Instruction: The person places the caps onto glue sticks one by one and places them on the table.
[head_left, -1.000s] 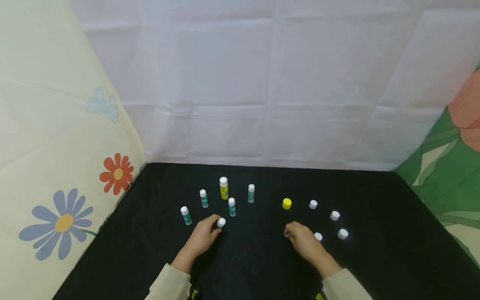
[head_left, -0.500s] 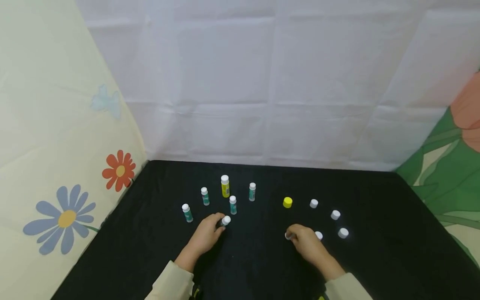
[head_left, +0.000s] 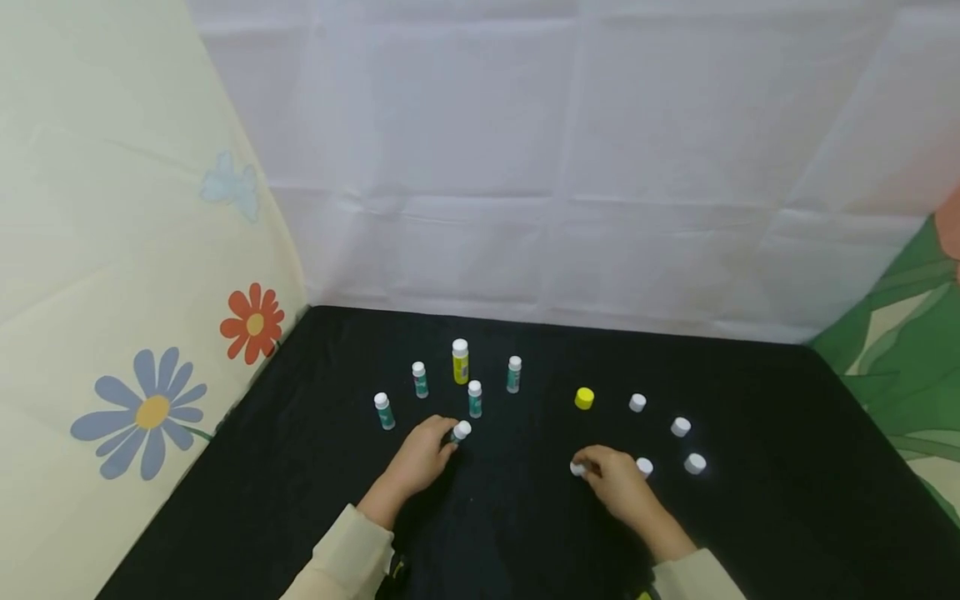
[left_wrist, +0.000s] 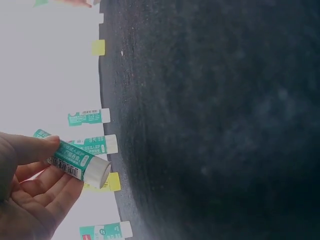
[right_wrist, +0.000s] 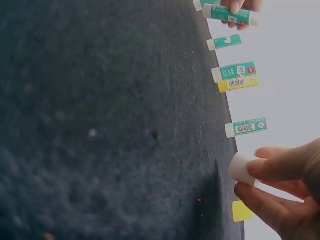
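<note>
The left hand (head_left: 420,458) grasps a teal tube (left_wrist: 71,158), thumb on one side of its body and fingers on the other. If that pinch loosens, the tube could probably roll or slide out, as the fingers hold only its sides.

The tube is not upright: its long axis slants, the white top (head_left: 462,429) leaning across toward the right hand, the white base (left_wrist: 98,173) aimed down and away on the other side. Left at this slant, its top may meet anything brought to it askew. Whether the base touches the bench (head_left: 525,542) I cannot tell.

The right hand (head_left: 617,482) pinches a white cap (right_wrist: 242,169) by its sides between thumb and fingers, well apart from the tube. Which way the cap's hollow faces is unclear; a grip this small might let it twist or drop.

Beyond the left hand stand four other teal tubes (head_left: 475,400) and a yellow tube (head_left: 461,367); a careless swing of the knuckles could topple the nearest. Near the right hand lie four more white caps (head_left: 681,427), one partly behind it and easily nudged, and a yellow cap (head_left: 584,398).
</note>
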